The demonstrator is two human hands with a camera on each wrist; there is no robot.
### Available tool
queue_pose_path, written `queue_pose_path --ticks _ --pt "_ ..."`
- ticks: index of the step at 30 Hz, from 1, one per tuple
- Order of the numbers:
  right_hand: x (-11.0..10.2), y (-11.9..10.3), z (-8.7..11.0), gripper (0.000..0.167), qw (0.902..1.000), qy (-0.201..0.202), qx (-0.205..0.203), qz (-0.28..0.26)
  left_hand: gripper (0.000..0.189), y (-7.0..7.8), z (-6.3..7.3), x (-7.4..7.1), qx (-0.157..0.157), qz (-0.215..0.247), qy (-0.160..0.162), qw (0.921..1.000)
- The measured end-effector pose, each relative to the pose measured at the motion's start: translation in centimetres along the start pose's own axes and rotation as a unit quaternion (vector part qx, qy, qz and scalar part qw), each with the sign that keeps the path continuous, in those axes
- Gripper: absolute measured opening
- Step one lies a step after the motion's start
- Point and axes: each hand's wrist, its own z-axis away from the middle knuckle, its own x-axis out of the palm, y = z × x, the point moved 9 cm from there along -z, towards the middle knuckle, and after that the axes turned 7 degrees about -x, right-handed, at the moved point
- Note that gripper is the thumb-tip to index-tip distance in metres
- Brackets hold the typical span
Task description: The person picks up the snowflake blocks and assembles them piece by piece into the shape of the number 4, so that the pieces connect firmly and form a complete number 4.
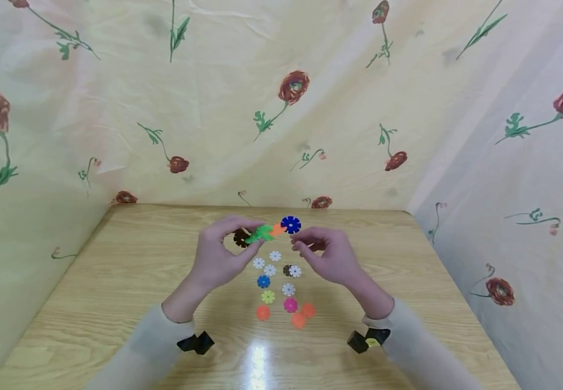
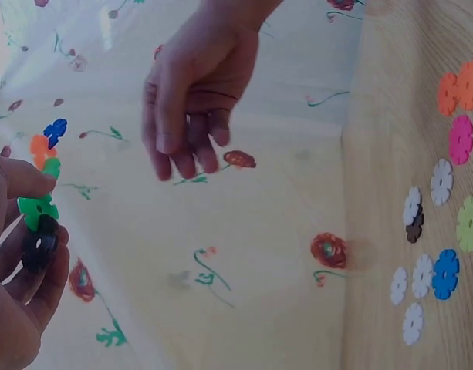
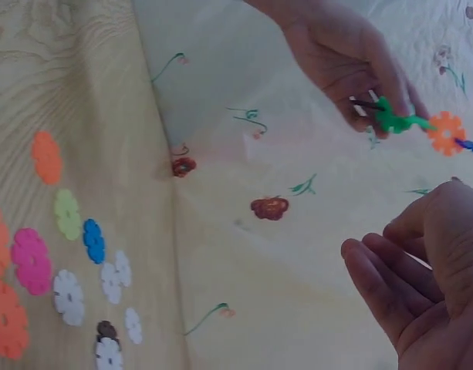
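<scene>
My left hand (image 1: 219, 252) pinches a chain of interlocking plastic snowflake discs, held above the table. Between thumb and fingers are the green part (image 1: 263, 233), possibly two discs, and a dark brown or black disc (image 2: 40, 245) at the near end. Further along come an orange disc (image 3: 446, 133) and a dark blue disc (image 1: 290, 225) at the far tip. Beside the dark blue disc hovers my right hand (image 1: 332, 255), its fingers loosely bent. The right wrist view shows nothing in those fingers (image 3: 390, 277) and a gap between them and the chain.
Loose discs lie below the hands: several white ones (image 1: 288, 290), a brown one (image 1: 287, 270) partly under a white one, a blue (image 1: 263, 281), a yellow-green (image 1: 268, 297), a pink (image 1: 290, 305) and 3 orange ones (image 1: 263, 312). Flowered cloth (image 1: 233, 135) surrounds the wooden table (image 1: 130, 281).
</scene>
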Motion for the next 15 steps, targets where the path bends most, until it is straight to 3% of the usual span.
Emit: queue_pose_path --ticks 8,15 --pt "4.5 1.7 0.4 0.014 0.9951 -0.09 0.001 0.043 0.031 0.1 0.0 -0.2 0.007 0.011 0.005 0.9999" --pt "8.4 3.1 1.4 0.016 0.981 -0.185 0.018 0.057 0.03 0.2 0.1 0.1 0.008 0.023 0.002 0.9997"
